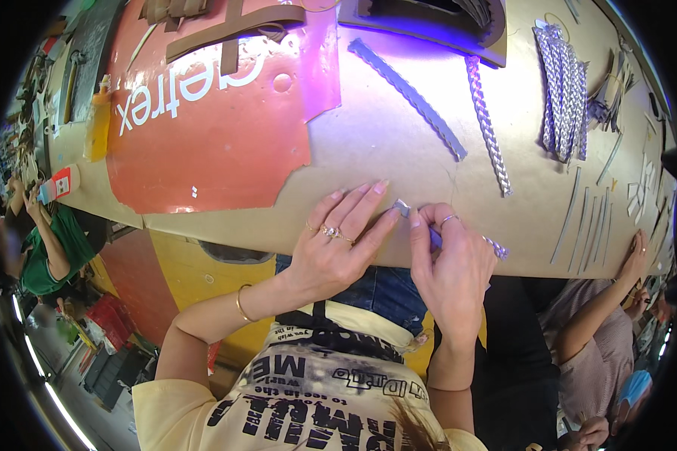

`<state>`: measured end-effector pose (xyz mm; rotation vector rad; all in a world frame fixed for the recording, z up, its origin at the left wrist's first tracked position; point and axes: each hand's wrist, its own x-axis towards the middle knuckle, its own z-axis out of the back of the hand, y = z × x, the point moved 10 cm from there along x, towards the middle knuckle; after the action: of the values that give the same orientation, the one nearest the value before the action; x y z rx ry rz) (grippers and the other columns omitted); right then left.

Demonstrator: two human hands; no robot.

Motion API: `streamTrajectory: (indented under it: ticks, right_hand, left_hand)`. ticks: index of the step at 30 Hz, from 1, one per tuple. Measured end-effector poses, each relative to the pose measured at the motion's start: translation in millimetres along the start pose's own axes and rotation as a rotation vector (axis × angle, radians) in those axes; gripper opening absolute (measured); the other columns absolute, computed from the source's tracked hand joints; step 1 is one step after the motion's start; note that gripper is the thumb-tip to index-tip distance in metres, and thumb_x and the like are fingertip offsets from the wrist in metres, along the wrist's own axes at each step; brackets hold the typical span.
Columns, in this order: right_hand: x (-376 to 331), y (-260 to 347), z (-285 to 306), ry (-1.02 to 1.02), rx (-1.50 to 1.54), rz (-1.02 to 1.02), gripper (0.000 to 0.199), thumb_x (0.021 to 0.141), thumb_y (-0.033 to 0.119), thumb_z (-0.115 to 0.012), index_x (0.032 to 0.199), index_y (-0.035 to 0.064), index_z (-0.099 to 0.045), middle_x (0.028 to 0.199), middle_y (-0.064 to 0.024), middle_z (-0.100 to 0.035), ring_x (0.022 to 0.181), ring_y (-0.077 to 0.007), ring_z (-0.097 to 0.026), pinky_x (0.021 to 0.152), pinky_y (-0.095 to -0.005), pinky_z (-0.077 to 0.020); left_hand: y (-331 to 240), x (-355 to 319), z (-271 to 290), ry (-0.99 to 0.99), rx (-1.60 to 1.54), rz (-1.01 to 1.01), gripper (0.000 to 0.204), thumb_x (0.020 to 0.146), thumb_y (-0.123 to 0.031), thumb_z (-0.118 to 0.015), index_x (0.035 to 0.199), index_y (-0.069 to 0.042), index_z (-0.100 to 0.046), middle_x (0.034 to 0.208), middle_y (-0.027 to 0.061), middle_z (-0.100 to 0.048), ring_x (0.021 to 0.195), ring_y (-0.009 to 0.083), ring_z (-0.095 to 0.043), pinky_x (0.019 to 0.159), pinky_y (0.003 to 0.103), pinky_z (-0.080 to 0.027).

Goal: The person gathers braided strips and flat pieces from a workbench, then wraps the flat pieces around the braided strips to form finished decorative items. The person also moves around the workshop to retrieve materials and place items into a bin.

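My left hand [334,244] lies near the table edge with its fingers stretched out. One fingertip rests by a small silvery strap end [402,207]. Close beside it, my right hand [453,259] is closed in a pinch on a braided strap, whose silvery-purple tail [496,246] sticks out past the knuckles. The fingers hide the middle of this strap, so I cannot tell whether the small silvery end belongs to it. Farther off lie a flat blue-grey strip [410,99] with scalloped edges and another braided strap [489,128].
A red sheet [210,161] covers the left of the tan table [368,143], with brown straps [237,34] on it. Far right are a braided bundle [562,94] and thin grey strips [590,225]. A glue bottle [60,184] stands left. Co-workers' arms [598,308] reach in at both sides.
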<state>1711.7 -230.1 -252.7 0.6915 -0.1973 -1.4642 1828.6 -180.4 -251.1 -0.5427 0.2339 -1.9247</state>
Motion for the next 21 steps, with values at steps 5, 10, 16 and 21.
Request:
streamTrajectory:
  ticks: [5, 10, 16, 21]
  right_hand:
    - [1, 1, -1, -0.009, 0.001, 0.003, 0.018, 0.092, 0.022, -0.06, 0.081, 0.0079, -0.063, 0.052, -0.0078, -0.054, 0.042, -0.0247, -0.05, 0.047, -0.0373, -0.0352]
    - [0, 0, 0, 0.006, -0.004, -0.017, 0.018, 0.091, 0.021, -0.061, 0.08, 0.0069, -0.063, 0.057, -0.0093, -0.057, 0.046, -0.0274, -0.053, 0.049, -0.0391, -0.0384]
    - [0, 2, -1, 0.012, -0.026, -0.031, 0.019, 0.09, 0.02, -0.062, 0.078, 0.0054, -0.063, 0.064, -0.0129, -0.061, 0.055, -0.0334, -0.059, 0.053, -0.0421, -0.0437]
    - [-3, -12, 0, 0.09, 0.128, -0.116, 0.02, 0.09, 0.022, -0.063, 0.081, 0.0042, -0.064, 0.06, -0.0126, -0.06, 0.051, -0.0314, -0.058, 0.051, -0.0401, -0.043]
  left_hand:
    - [-2, 5, 0, -0.011, 0.024, 0.02, 0.036, 0.079, -0.009, -0.059, 0.114, -0.007, -0.066, 0.131, 0.0137, -0.055, 0.112, 0.0242, -0.058, 0.097, 0.038, -0.041]
    - [1, 7, 0, -0.026, 0.025, -0.032, 0.037, 0.079, -0.01, -0.059, 0.116, -0.007, -0.065, 0.133, 0.0134, -0.053, 0.113, 0.0237, -0.057, 0.094, 0.037, -0.042]
    - [1, 5, 0, 0.013, 0.031, -0.06, 0.038, 0.079, -0.009, -0.058, 0.117, -0.007, -0.064, 0.136, 0.0146, -0.051, 0.115, 0.0238, -0.056, 0.093, 0.037, -0.041]
    - [-2, 7, -2, 0.058, 0.068, -0.068, 0.039, 0.08, -0.011, -0.058, 0.118, -0.007, -0.064, 0.134, 0.0152, -0.052, 0.116, 0.0251, -0.056, 0.094, 0.037, -0.041]
